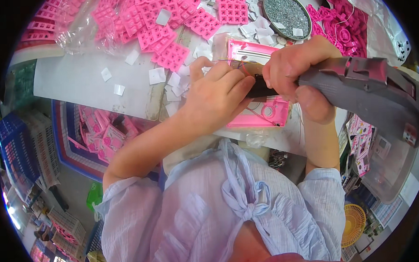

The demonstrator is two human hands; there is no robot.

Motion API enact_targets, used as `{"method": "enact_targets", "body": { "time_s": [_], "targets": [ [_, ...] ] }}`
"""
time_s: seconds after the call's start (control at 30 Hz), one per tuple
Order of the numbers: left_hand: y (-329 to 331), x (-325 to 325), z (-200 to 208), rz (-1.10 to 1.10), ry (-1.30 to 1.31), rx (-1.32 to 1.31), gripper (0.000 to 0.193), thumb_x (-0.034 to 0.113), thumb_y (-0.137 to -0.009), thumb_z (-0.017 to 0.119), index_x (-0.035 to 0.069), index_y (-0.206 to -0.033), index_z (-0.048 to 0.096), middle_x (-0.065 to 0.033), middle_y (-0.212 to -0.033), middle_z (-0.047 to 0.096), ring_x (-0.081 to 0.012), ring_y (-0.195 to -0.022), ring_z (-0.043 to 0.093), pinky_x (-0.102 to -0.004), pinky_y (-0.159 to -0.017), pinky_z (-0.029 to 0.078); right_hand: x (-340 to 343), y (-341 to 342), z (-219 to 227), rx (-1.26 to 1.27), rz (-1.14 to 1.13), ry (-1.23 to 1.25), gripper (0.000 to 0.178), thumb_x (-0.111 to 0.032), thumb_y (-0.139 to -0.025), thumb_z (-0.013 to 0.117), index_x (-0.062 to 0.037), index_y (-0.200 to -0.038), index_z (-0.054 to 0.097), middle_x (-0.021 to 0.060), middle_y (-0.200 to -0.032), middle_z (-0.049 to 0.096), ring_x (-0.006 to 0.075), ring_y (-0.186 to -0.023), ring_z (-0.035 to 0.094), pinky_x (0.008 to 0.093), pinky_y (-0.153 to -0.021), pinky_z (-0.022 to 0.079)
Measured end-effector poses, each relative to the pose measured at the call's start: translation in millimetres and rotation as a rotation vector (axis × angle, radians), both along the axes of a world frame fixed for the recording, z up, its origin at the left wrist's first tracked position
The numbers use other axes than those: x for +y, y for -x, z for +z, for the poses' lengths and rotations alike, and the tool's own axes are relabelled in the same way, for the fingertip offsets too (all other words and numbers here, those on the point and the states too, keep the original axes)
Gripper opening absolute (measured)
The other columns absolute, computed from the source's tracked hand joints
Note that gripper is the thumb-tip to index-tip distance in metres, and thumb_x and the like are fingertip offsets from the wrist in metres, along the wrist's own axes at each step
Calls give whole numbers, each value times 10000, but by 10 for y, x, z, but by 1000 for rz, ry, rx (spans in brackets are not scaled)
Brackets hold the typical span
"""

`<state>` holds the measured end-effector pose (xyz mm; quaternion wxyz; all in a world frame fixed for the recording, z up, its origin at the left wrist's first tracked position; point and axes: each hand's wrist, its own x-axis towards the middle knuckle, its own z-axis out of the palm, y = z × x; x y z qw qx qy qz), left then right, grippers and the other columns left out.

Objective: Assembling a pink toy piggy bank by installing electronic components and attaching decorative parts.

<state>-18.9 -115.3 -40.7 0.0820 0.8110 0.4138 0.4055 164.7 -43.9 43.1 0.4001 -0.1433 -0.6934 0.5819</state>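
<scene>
A pink plastic housing [279,111] lies on the table in front of me, with thin wires and a round ring moulded inside. My right hand [296,68] is wrapped round a dark grey power screwdriver [362,81], its body stretching off to the right. The tool's black nose [262,88] points left over the housing. My left hand [217,91] is closed beside that nose, its fingers curled down over the housing. What sits under those fingertips, and the screwdriver's tip, is hidden.
Pink keypad-like grids [169,21] are heaped at the back left, among small white squares [157,76]. A round tray of screws [286,15] stands at the back right, beside pink ring-shaped parts [342,27]. A blue crate [64,136] of pink parts stands lower left.
</scene>
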Motion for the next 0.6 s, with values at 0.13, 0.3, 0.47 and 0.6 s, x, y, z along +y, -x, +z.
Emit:
{"method": "enact_targets", "body": {
  "time_s": [0.13, 0.3, 0.47, 0.6],
  "targets": [
    [23, 36, 114, -32, 13, 53, 278, 188, -667, 786, 110, -901, 660, 17, -946, 620, -172, -864, 569, -433, -874, 321, 35, 0, 59, -109, 6, -102, 284, -257, -924, 685, -40, -988, 513, 6, -618, 507, 117, -529, 477, 317, -582, 461],
    [18, 77, 163, -60, 46, 46, 101, 143, -736, 692, 115, -832, 676, 33, -1012, 632, -150, -932, 558, -420, -929, 334, 31, 44, 63, -218, 29, -260, 207, -169, -908, 683, -37, -888, 524, 31, -625, 527, 147, -527, 507, 339, -558, 480],
    [39, 57, 134, -26, 91, 19, 209, 156, -720, 721, 139, -923, 677, 49, -1033, 642, -158, -990, 571, -464, -945, 309, -19, 14, -8, 50, -55, -46, 380, -203, -845, 767, -34, -1096, 537, 99, -818, 575, 205, -719, 565, 380, -694, 503],
    [111, 37, 95, -15, 93, 90, 396, 213, -680, 806, 149, -1049, 674, 19, -1113, 657, -196, -1074, 584, -471, -959, 301, -92, -365, -104, -338, -186, -84, 904, -270, -659, 908, -74, -1441, 502, 161, -1243, 605, 290, -1067, 577, 453, -979, 460]
  ]
}}
